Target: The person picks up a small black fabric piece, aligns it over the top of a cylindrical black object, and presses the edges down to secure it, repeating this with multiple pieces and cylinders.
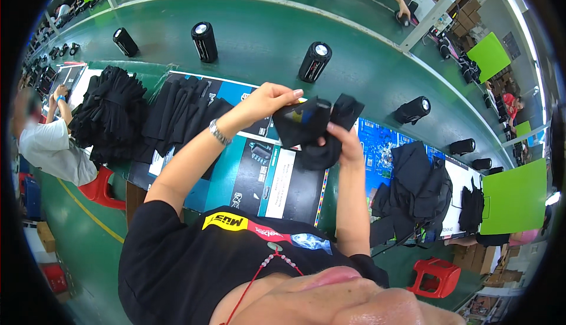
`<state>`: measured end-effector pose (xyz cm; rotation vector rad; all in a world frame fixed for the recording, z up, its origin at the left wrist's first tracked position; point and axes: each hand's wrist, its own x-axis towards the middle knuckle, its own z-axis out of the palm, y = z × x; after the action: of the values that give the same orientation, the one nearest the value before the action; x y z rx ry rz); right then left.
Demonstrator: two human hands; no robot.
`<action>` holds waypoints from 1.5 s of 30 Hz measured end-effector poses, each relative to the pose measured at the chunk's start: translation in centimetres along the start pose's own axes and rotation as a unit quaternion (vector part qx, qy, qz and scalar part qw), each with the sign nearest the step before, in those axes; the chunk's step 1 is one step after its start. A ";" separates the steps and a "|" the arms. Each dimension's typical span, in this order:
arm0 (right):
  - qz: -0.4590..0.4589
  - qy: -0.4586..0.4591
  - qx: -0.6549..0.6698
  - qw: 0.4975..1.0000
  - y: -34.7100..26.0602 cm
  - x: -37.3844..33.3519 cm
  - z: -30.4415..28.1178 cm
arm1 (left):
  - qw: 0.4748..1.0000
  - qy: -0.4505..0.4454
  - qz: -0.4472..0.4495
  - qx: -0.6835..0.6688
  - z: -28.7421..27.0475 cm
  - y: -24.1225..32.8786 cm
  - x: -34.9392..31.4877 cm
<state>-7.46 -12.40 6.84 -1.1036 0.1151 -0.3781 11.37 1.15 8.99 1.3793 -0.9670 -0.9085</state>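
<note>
Above the work table, my left hand [269,102] pinches the upper left edge of a black fabric piece [300,122], thin enough that some yellow shows through it. The fingers of my right hand [346,143] are closed on the right part of the cloth, where it folds into a loop and a raised flap. Whether it is one piece or two overlapping ones, I cannot tell. Left of my left arm lie a row of folded black cloths [180,110] and a tall bundle of black fabric [112,110]. By my right forearm is a loose black cloth heap [415,180].
Beyond the table runs a green conveyor [253,36] carrying several black cylinders with silver ends, one a cylindrical speaker [315,62] close past my hands. Printed sheets [253,177] cover the tabletop. A co-worker [53,142] sits at left; a red stool [434,278] stands at lower right.
</note>
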 end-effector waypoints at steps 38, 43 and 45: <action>0.129 0.385 -0.503 0.763 -2.4 18.4 -15.0 | 0.956 -0.046 -0.197 -0.214 2.2 -3.8 25.5; 0.121 0.404 -0.452 0.786 -2.3 17.6 -17.6 | 0.935 -0.024 -0.196 -0.296 3.8 -5.8 26.0; 0.103 0.425 -0.397 0.807 -2.3 16.2 -17.2 | 0.937 0.025 -0.200 -0.285 5.6 -6.9 25.2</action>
<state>2.35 -33.60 2.66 -1.6470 1.2857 -0.6340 15.42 -24.45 2.38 1.0947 -0.3284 -1.3271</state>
